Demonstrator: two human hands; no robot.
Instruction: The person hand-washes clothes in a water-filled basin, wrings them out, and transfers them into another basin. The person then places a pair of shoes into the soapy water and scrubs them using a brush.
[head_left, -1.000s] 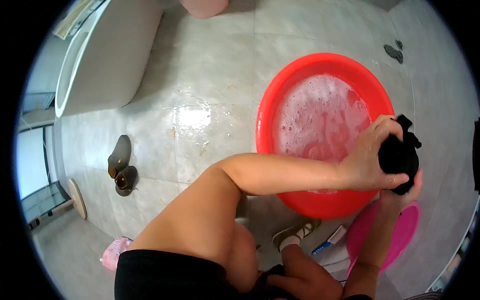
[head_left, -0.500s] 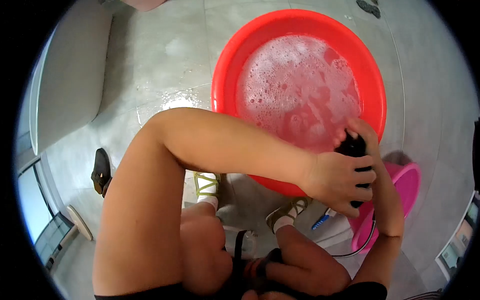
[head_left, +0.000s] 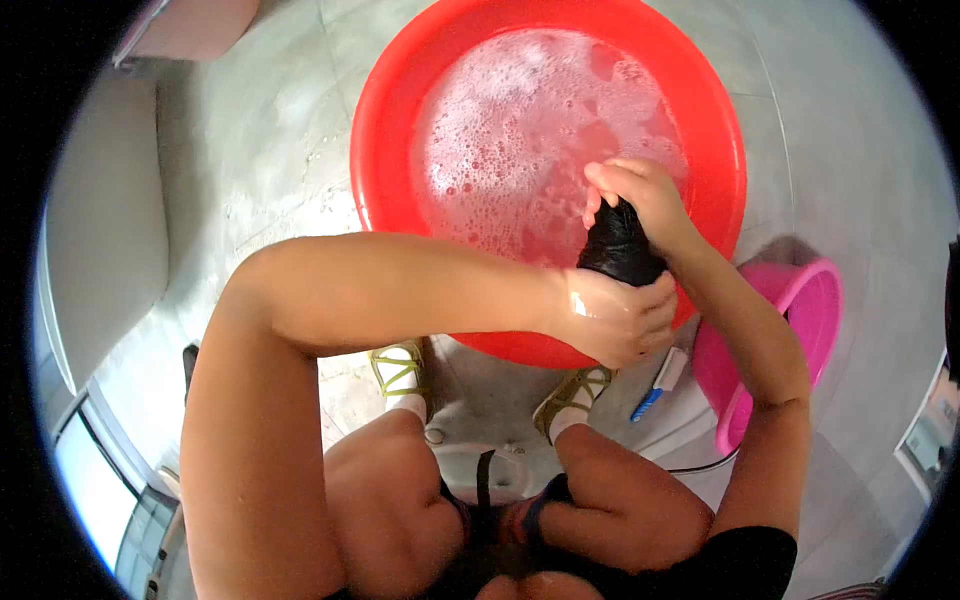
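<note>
A wet black cloth (head_left: 622,245), bunched into a thick roll, is held between my two hands over the near right side of the red basin (head_left: 725,150). My left hand (head_left: 618,315) is wrapped round its near end, with a wet shine on the back of the hand. Farther out, my right hand (head_left: 645,200) is closed on the far end of the cloth, fingers curled. Below the hands, foamy water (head_left: 520,130) fills the basin. What garment the cloth may be cannot be made out.
To the right of the basin a pink bucket (head_left: 825,310) lies tilted behind my right forearm. A blue-and-white brush (head_left: 660,385) rests on the tiled floor near my shoe (head_left: 575,395). A hose (head_left: 700,467) runs by my right knee. A pale tub-like fixture (head_left: 105,230) stands at left.
Both hands have shifted left with the black cloth, and more of it now shows between them. The view has moved, so the basin sits higher and farther left.
</note>
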